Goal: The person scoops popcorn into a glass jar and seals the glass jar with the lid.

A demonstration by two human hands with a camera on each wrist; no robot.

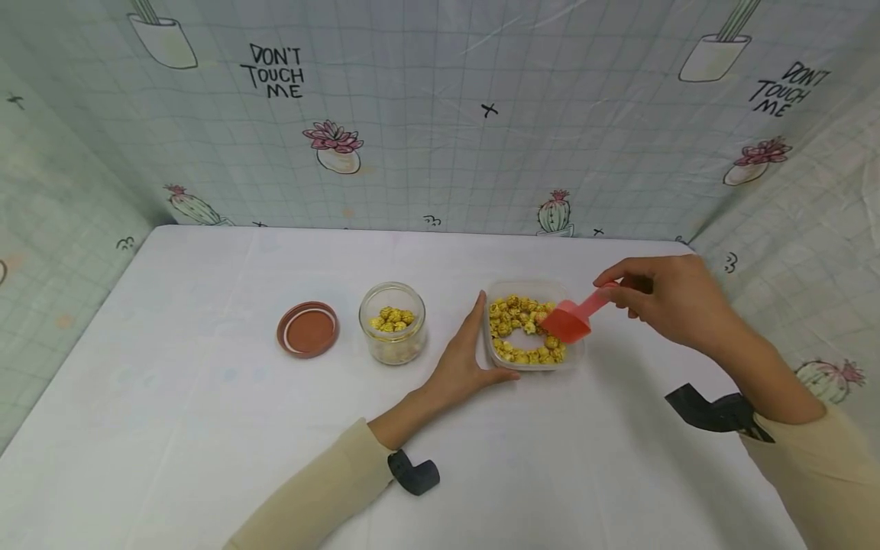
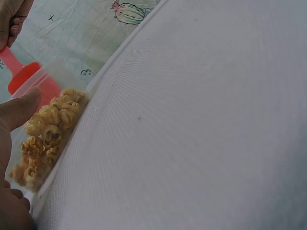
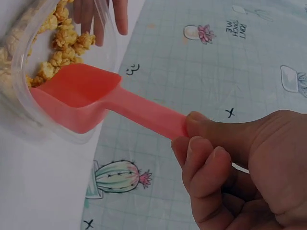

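Note:
My right hand (image 1: 663,298) pinches the handle of a red plastic scoop (image 1: 569,321) between thumb and fingers. The scoop's bowl tilts down over the right side of a clear plastic container (image 1: 577,351), its front edge at the popcorn; no popcorn shows in the bowl in the right wrist view. Yellow coated popcorn (image 1: 516,309) lies in the container around a bare patch. Against the container's left corner rests my left hand (image 1: 457,367), straight fingers along the left wall and thumb (image 2: 24,108) on the near wall. Left of that hand stands a glass jar (image 1: 393,355) with popcorn inside.
A brown round lid (image 1: 308,330) lies left of the jar. White cloth covers the table (image 1: 227,428). Behind its far edge hangs a printed fabric backdrop (image 1: 426,137), and more fabric stands at both sides.

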